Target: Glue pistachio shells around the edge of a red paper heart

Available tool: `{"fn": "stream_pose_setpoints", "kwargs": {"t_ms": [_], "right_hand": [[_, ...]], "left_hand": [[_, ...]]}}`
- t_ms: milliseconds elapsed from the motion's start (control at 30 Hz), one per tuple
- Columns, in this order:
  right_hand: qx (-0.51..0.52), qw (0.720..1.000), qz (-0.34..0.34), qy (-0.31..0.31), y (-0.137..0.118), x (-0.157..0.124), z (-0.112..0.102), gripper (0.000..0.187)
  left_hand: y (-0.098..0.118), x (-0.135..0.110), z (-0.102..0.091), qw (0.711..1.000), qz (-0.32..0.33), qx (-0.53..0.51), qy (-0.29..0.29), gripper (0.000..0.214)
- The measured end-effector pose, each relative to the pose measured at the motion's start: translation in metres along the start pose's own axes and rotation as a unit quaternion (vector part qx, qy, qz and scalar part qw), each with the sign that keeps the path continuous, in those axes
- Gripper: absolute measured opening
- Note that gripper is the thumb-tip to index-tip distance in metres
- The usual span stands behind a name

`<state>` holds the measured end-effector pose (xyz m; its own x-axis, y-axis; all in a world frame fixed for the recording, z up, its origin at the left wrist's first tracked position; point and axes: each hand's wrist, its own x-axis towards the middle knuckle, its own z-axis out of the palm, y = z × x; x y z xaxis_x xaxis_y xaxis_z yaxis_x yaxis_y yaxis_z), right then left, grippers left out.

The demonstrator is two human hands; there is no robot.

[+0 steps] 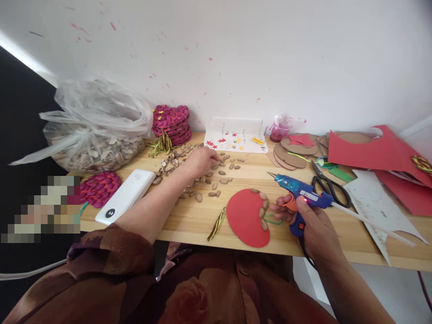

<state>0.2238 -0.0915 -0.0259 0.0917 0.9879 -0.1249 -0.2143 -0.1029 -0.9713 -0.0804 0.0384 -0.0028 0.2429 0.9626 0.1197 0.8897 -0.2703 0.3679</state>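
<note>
My right hand (312, 225) grips a blue glue gun (299, 192) by its handle, nozzle pointing left, red light on, a glue stick trailing right. Just left of it lies a red round card (245, 217) with a few shells glued along its right edge and a green loop (272, 219) beside them. My left hand (201, 160) reaches across the wooden table (189, 222) into a scatter of loose nut shells (216, 182), fingers curled and pinched over them; whether it holds a shell is hidden.
A clear plastic bag of shells (96, 135) sits back left, a white power bank (125, 195) near it. Stacked purple shell pieces (171, 123), star sticker sheet (236, 137), brown card discs (290, 153), black scissors (329, 184), red paper (374, 150) and white scraps lie around.
</note>
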Motion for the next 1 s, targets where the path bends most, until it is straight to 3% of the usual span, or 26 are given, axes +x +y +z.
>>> {"fn": "stream_pose_setpoints", "kwargs": {"t_ms": [133, 367, 433, 533, 567, 600, 667, 700, 733, 800, 833, 1000], "right_hand": [[0.0, 1.0, 0.0, 0.002, 0.001, 0.0, -0.001, 0.031], [0.001, 1.0, 0.011, 0.013, 0.0, 0.0, -0.001, 0.03], [0.003, 1.0, 0.013, 0.017, -0.001, -0.001, 0.0, 0.03], [0.008, 1.0, 0.017, 0.021, -0.003, -0.002, 0.001, 0.031], [0.009, 1.0, 0.019, 0.02, -0.003, -0.001, 0.002, 0.031], [0.01, 1.0, 0.019, 0.021, -0.003, -0.001, 0.002, 0.031], [0.007, 1.0, 0.02, 0.019, -0.003, 0.0, 0.002, 0.03], [0.005, 1.0, 0.02, 0.018, -0.003, 0.0, 0.002, 0.03], [0.003, 1.0, 0.021, 0.017, -0.002, 0.001, 0.002, 0.03], [0.001, 1.0, 0.021, 0.015, -0.002, 0.001, 0.002, 0.03], [0.001, 1.0, 0.022, 0.014, -0.001, 0.001, 0.001, 0.029], [-0.005, 0.999, 0.028, 0.036, 0.0, 0.001, 0.0, 0.03]], "left_hand": [[-0.001, 0.003, -0.003, 0.994, -0.03, -0.101, -0.025, 0.018], [-0.01, 0.008, -0.002, 0.995, -0.041, -0.09, 0.004, 0.012], [-0.005, 0.003, -0.005, 0.996, -0.041, -0.078, 0.033, 0.013], [0.02, -0.013, -0.013, 0.991, 0.004, -0.097, 0.091, 0.023], [0.031, -0.02, -0.018, 0.989, 0.052, -0.128, 0.056, 0.027], [0.042, -0.027, -0.023, 0.978, 0.11, -0.176, -0.028, 0.031], [0.058, -0.038, -0.033, 0.919, 0.213, -0.255, -0.211, 0.032], [0.061, -0.04, -0.038, 0.911, 0.218, -0.269, -0.223, 0.026], [0.06, -0.04, -0.043, 0.931, 0.19, -0.246, -0.193, 0.02], [0.045, -0.033, -0.049, 0.984, 0.089, -0.141, -0.055, 0.029], [0.033, -0.028, -0.05, 0.995, 0.042, -0.089, 0.005, 0.032], [-0.024, -0.011, -0.046, 0.998, -0.031, -0.02, 0.058, 0.03]]}}
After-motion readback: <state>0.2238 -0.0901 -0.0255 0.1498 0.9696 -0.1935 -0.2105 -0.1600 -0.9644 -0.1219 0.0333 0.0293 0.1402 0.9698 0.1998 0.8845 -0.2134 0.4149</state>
